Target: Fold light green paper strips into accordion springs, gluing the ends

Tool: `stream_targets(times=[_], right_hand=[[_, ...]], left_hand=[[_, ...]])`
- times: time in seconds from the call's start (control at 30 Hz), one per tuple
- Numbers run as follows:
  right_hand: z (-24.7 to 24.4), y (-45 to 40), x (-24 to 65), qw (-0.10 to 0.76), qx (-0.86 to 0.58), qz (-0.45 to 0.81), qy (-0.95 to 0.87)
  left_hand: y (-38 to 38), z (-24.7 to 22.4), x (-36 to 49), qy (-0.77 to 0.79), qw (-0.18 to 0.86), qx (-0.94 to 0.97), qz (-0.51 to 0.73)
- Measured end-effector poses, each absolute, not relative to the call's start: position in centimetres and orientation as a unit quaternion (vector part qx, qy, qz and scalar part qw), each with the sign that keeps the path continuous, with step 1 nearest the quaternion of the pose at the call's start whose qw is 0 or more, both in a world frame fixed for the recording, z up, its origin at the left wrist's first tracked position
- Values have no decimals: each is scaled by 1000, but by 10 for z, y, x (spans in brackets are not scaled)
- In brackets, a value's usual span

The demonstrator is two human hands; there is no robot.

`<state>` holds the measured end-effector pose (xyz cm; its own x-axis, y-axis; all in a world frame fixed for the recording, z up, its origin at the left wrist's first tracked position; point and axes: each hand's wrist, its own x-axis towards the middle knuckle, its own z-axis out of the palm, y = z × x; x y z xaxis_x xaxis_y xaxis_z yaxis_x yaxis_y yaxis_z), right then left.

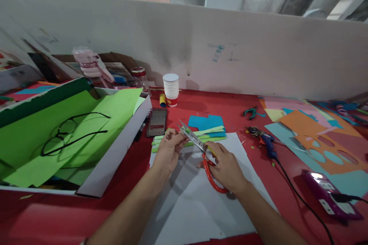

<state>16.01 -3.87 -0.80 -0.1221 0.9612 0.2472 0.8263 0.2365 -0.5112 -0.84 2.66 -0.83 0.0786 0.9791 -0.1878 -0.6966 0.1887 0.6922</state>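
My left hand point(170, 149) has its fingers pinched at the tips of the scissors; a small bit of green paper shows there. Red-handled scissors point(212, 176) point up and to the left, with blades slightly apart, and my right hand point(228, 166) is closed round them. Something yellow point(212, 149) shows by my right fingers. Beneath both hands lies white paper point(198, 214). Light green paper strips point(211, 131) lie across its far edge, partly hidden by my hands, beside blue paper pieces point(202, 122).
An open box point(112, 160) of green paper with glasses point(61, 136) stands left. Beyond are a phone point(157, 121) and stacked paper cups point(171, 87). To the right lie pliers point(250, 113), a corded glue gun point(268, 145), a purple power strip point(330, 195) and orange paper point(304, 124).
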Motion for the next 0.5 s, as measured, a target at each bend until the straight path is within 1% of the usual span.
stream_targets(times=[0.23,0.37,0.43,0.5], right_hand=[[-12,-40,157,295,-607,159,-720],[-3,-33,168,320,-672,152,-650],[1,-28,182,303,-737,125,-591],[4,-24,198,251,-799,93,-539]], left_hand=[[28,-9,-9,327,706,216,590],[29,-10,-10,312,717,208,588],[28,-10,-10,303,727,205,581],[27,-9,-9,299,737,205,571]])
